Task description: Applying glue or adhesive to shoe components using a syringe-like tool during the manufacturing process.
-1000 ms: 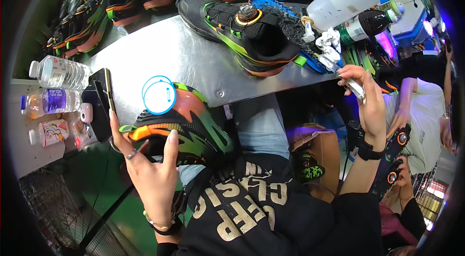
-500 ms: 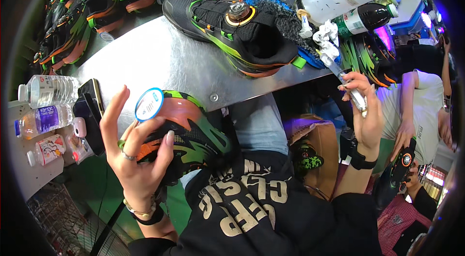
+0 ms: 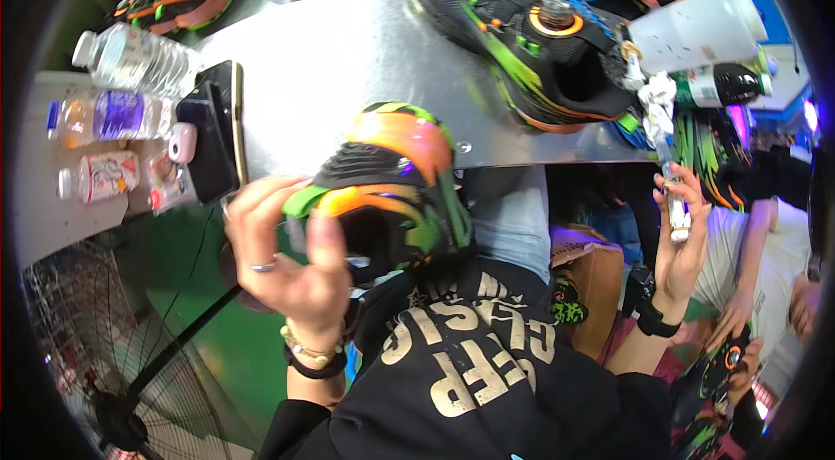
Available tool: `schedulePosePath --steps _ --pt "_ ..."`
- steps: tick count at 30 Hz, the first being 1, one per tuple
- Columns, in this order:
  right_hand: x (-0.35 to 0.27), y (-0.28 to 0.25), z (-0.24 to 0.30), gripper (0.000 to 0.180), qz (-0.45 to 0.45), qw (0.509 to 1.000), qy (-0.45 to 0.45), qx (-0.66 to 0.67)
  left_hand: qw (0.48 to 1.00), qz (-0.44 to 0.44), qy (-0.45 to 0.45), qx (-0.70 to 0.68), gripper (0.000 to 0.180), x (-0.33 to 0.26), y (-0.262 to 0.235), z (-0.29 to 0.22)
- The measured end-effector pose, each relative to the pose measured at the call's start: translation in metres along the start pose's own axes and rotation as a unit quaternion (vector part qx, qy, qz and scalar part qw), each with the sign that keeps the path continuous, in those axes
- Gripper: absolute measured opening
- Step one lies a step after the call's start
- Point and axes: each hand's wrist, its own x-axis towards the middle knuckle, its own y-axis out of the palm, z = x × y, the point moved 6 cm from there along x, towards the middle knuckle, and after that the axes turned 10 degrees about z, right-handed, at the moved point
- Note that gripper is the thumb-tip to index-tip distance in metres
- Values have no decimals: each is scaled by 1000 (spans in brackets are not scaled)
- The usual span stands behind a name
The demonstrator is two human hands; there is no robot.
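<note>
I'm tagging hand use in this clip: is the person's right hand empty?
No: the right hand holds a clear tube, its fingers curled around it.

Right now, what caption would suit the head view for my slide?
Left hand at one shoe, right hand holding a clear tube, another shoe on the metal table.

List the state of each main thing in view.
Near shoe, held
Left hand, gripping near shoe
Tube, held
Right hand, closed around tube
Shoe with dial, upright on table
Water bottle, capped
Purple-labelled bottle, capped
Small bottle, capped
Dark bottle, capped
Cardboard box, open
Fan, can't tell if running
</note>
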Motion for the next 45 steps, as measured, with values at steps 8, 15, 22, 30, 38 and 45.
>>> schedulePosePath --steps 8,15,22,30,38,45 --pt "2 -4 -3 77 -52 998 -28 13 991 92 90 -22 96 -18 48 -45" --pt "7 -6 13 80 -59 998 -16 18 992 87 95 5 51 -17 54 -47" --pt "27 18 17 76 -43 999 13 18 992 50 112 22 48 -25 59 -39" --pt "35 12 67 72 -12 998 31 -46 984 55 167 -17 35 -30 67 -32" --pt "64 12 200 42 -15 957 -121 -262 981 77 177 8 52 -28 66 -33" --pt "110 238 166 75 597 799 -33 68 989 18 126 -73 37 -24 74 -42"
